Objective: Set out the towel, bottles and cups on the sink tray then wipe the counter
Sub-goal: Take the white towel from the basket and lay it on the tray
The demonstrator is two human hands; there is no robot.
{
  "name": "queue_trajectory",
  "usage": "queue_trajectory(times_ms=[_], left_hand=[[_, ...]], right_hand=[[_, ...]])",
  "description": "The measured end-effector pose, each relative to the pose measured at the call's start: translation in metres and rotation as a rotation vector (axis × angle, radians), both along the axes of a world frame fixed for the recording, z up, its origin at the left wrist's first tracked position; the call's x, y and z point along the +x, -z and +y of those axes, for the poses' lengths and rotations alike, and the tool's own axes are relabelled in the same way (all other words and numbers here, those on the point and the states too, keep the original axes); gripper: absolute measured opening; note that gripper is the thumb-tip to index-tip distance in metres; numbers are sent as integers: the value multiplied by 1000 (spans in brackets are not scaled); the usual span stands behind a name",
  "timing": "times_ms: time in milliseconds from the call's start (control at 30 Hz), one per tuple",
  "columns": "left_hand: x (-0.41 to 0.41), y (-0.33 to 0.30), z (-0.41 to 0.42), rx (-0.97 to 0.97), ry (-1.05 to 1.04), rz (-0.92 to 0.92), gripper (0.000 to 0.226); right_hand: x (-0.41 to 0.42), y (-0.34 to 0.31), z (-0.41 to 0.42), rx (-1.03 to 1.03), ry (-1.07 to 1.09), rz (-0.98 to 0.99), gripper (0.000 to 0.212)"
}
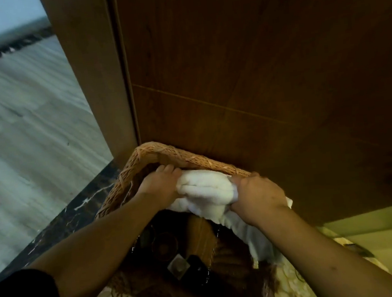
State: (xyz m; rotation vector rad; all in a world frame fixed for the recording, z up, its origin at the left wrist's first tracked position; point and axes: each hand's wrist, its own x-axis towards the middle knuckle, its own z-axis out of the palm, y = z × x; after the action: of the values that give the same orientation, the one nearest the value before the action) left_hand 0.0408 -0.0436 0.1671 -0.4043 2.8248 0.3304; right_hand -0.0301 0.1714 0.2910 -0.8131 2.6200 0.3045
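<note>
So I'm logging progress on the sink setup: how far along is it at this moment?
Early. Nothing looks set out yet: no sink tray or counter is in view. In hand: the left hand and right hand both grip the white towel over the wicker basket. Dark items, perhaps cups, sit in the basket, too dim to identify. Left: placing the towel, bottles and cups, then wiping.

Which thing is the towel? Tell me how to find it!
Look at the big brown wooden wall, then down to the woven basket at its foot. The towel is the soft white bundle squeezed between the left hand and right hand; everything else inside is dark.
</note>
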Motion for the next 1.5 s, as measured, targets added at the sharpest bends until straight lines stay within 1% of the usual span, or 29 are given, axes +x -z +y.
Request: queue_trajectory(times_ms=[100, 233, 333, 400, 500, 567, 667, 733, 833, 900, 1033, 1167, 1233, 1300, 1400, 1433, 1467, 1500], left_hand=[[16, -32, 6, -48, 21, 119, 66], [44, -79, 26, 8, -34, 178, 68], [72, -108, 47, -21, -86, 224, 46], [93, -129, 64, -20, -164, 267, 36], [125, -158, 91, -45, -284, 368, 24], [151, -175, 108, -67, -384, 435, 27], [200, -192, 127, -106, -512, 549, 48], [237, -202, 138, -151, -560, 590, 55], [300, -211, 156, -209, -682, 609, 55], [345, -212, 170, -250, -771, 616, 47], [440, -209, 209, -315, -949, 627, 33], [537, -204, 262, -404, -1140, 638, 31], [585, -199, 293, -449, -1225, 609, 35], [633, -192, 326, -463, -1317, 573, 44], [706, -179, 378, -410, -1519, 523, 74], [732, -173, 395, -383, -1583, 499, 80], [756, -169, 412, -355, -1633, 479, 79], [780, -165, 428, -340, -1668, 464, 74]], right_hand=[[-1, -21, 16, -76, -66, 27, 57], [-6, -54, 44, -194, -206, 52, 52], [-11, -82, 60, -230, -328, 89, 55], [-15, -99, 69, -274, -404, 110, 52], [-15, -121, 78, -393, -517, 128, 47], [-8, -135, 78, -488, -593, 129, 42], [13, -158, 67, -599, -733, 146, 37], [36, -171, 56, -657, -838, 147, 35], [85, -184, 38, -739, -1004, 124, 29], [122, -188, 25, -779, -1107, 76, 25], [203, -186, 1, -775, -1330, -62, 31], [299, -180, -6, -784, -1506, -195, 34], [355, -177, -3, -788, -1587, -253, 33], [414, -174, 4, -799, -1655, -303, 29], [506, -169, 22, -804, -1770, -360, 22], [538, -167, 29, -798, -1813, -372, 21], [568, -165, 37, -792, -1854, -378, 21], [598, -163, 46, -786, -1890, -378, 21]])
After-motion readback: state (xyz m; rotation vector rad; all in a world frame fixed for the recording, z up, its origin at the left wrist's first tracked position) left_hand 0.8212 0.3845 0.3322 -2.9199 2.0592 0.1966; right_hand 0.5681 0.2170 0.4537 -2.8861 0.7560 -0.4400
